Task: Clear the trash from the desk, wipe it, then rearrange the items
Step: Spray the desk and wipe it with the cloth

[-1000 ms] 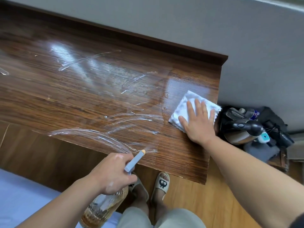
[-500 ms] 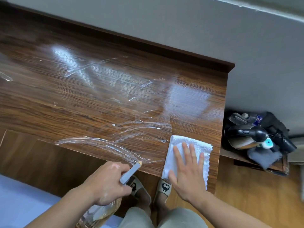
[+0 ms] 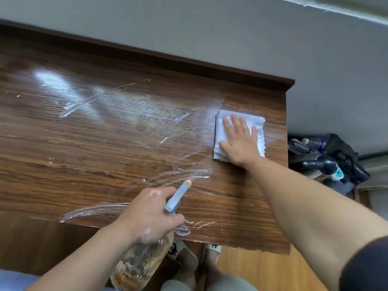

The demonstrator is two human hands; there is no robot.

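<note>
A dark wooden desk (image 3: 105,156) fills the view, its top streaked with wet smears. A folded white cloth (image 3: 258,127) lies flat near the desk's right end. My right hand (image 3: 239,141) presses on it with straight, spread fingers. My left hand (image 3: 151,215) grips the neck of a clear spray bottle (image 3: 136,267) over the desk's front edge. The bottle's grey nozzle with an orange tip (image 3: 178,195) points toward the right part of the desk top.
A grey wall runs behind the desk's raised back lip (image 3: 189,59). Past the desk's right end, a low stand holds a kettle (image 3: 319,164) and dark clutter (image 3: 344,158). My slippered feet (image 3: 197,255) stand on wooden floor below the front edge.
My right hand slid the cloth from the desk's right end toward the front edge, then away again toward the back right. The left hand kept holding the spray bottle.
</note>
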